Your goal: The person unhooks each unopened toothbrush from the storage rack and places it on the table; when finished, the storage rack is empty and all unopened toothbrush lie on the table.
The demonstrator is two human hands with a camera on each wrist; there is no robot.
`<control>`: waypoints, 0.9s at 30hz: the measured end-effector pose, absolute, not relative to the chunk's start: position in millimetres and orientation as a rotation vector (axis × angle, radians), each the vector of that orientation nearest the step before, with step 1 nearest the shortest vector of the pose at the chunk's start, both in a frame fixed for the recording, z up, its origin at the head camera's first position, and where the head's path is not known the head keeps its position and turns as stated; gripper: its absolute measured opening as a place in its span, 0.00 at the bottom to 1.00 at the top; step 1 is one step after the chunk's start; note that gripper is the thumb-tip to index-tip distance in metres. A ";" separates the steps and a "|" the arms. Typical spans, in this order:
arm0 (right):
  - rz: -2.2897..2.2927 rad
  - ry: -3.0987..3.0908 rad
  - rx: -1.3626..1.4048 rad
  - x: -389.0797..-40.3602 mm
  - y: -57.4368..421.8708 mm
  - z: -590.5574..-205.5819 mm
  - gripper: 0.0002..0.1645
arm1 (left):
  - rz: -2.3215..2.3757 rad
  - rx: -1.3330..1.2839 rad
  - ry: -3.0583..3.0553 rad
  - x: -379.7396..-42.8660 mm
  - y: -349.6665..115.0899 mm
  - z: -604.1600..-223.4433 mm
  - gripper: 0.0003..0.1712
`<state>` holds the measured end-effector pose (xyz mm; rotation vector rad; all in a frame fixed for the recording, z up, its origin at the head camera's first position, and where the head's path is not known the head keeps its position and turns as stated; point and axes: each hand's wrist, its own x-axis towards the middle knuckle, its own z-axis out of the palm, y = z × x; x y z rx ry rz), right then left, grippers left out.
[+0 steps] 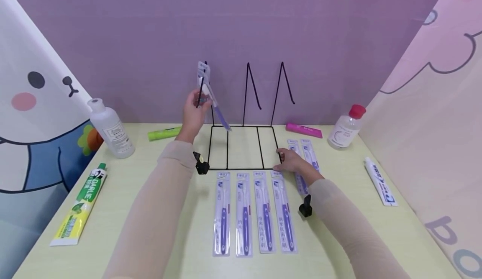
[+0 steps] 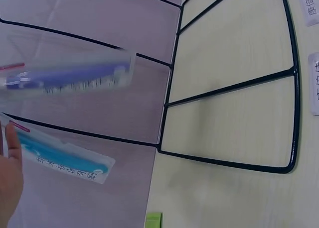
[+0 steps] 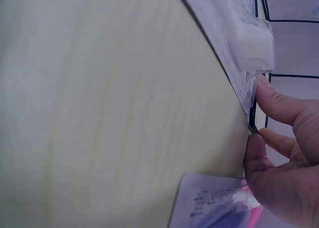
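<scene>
A black wire rack [image 1: 227, 145] with upright prongs stands at the table's back edge. At its left prong my left hand [image 1: 194, 113] curls its fingers by a blue-handled packaged toothbrush [image 2: 65, 156], which it appears to hold; the grip is partly cut off in the left wrist view. Beside it a purple packaged toothbrush [image 1: 218, 107] hangs tilted at the prong, blurred in the left wrist view. My right hand [image 1: 291, 161] pinches the front right corner of the rack between thumb and fingers, just beyond the row of purple packaged toothbrushes [image 1: 263, 212].
Two more toothbrush packs [image 1: 309, 153] lie right of the rack, partly under the right arm. Around stand or lie a white bottle [image 1: 113, 130], a clear red-capped bottle [image 1: 345, 130], a Darlie toothpaste tube [image 1: 80, 206], a white tube [image 1: 380, 183], a green box [image 1: 164, 134] and a pink box [image 1: 303, 130].
</scene>
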<state>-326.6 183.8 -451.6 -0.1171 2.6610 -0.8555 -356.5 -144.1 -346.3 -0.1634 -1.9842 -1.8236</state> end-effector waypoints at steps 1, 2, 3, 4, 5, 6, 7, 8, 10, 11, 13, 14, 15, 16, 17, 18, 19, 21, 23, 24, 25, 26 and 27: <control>-0.858 2.661 -0.116 -326.7 184.1 -451.7 0.48 | -1.796 -0.174 -2.004 -356.8 -144.2 -345.3 0.25; -0.857 2.661 -0.121 -326.8 184.4 -451.9 0.48 | -1.791 -0.183 -2.014 -356.6 -144.2 -344.4 0.26; -0.855 2.662 -0.118 -327.0 184.5 -452.1 0.48 | -1.791 -0.193 -2.019 -356.5 -144.3 -343.9 0.27; -0.855 2.662 -0.116 -327.0 184.7 -452.6 0.48 | -1.794 -0.197 -2.022 -356.3 -144.4 -343.6 0.28; -0.854 2.664 -0.116 -326.8 184.9 -452.7 0.48 | -1.807 -0.189 -2.027 -356.0 -144.6 -343.5 0.28; -0.854 2.666 -0.116 -326.8 185.0 -452.9 0.48 | -1.817 -0.178 -2.028 -356.0 -144.9 -343.8 0.27; -0.853 2.667 -0.114 -326.5 184.9 -453.1 0.48 | -1.837 -0.165 -2.016 -355.9 -145.1 -344.2 0.26; -0.852 2.667 -0.115 -325.9 184.7 -452.9 0.48 | -1.861 -0.150 -2.001 -355.7 -145.5 -344.6 0.25; -0.854 2.669 -0.115 -324.4 184.4 -452.0 0.48 | -1.907 -0.126 -1.957 -356.2 -146.1 -345.9 0.23; -0.853 2.670 -0.113 -323.9 184.3 -451.6 0.48 | -1.926 -0.114 -1.937 -356.5 -146.6 -346.4 0.21; -0.851 2.671 -0.113 -323.1 184.2 -451.2 0.48 | -1.953 -0.092 -1.909 -356.7 -147.9 -347.7 0.19; -0.848 2.673 -0.115 -323.0 184.2 -451.0 0.48 | -1.962 -0.087 -1.897 -356.7 -148.6 -348.5 0.19; -0.847 2.675 -0.115 -323.0 184.1 -450.8 0.47 | -1.966 -0.084 -1.887 -356.4 -149.4 -349.3 0.19; -0.844 2.677 -0.118 -323.1 184.1 -450.8 0.47 | -1.968 -0.081 -1.878 -355.8 -150.3 -350.0 0.19; -0.844 2.679 -0.121 -323.2 184.0 -450.8 0.47 | -1.969 -0.080 -1.872 -355.1 -151.1 -350.7 0.19; -0.844 2.680 -0.125 -323.4 183.9 -450.9 0.47 | -1.976 -0.078 -1.865 -354.1 -151.9 -351.3 0.20; -0.843 2.682 -0.127 -323.6 183.8 -450.9 0.47 | -1.980 -0.080 -1.854 -353.0 -152.4 -351.7 0.20; -0.844 2.681 -0.130 -323.8 183.7 -450.9 0.47 | -1.994 -0.076 -1.837 -350.6 -153.2 -351.7 0.20; -0.847 2.679 -0.125 -323.8 183.8 -450.8 0.47 | -1.999 -0.073 -1.824 -345.3 -152.1 -348.1 0.19; -0.850 2.678 -0.123 -323.8 183.6 -450.6 0.47 | -1.996 -0.075 -1.823 -342.7 -151.4 -345.6 0.19; -0.848 2.678 -0.123 -323.8 183.5 -450.5 0.47 | -1.985 -0.076 -1.828 -340.2 -150.7 -342.9 0.18; -0.848 2.677 -0.122 -323.7 183.2 -450.4 0.47 | -1.971 -0.079 -1.835 -337.9 -150.1 -340.0 0.18; -0.853 2.674 -0.125 -323.8 182.9 -450.3 0.47 | -1.954 -0.086 -1.842 -335.4 -149.4 -336.7 0.18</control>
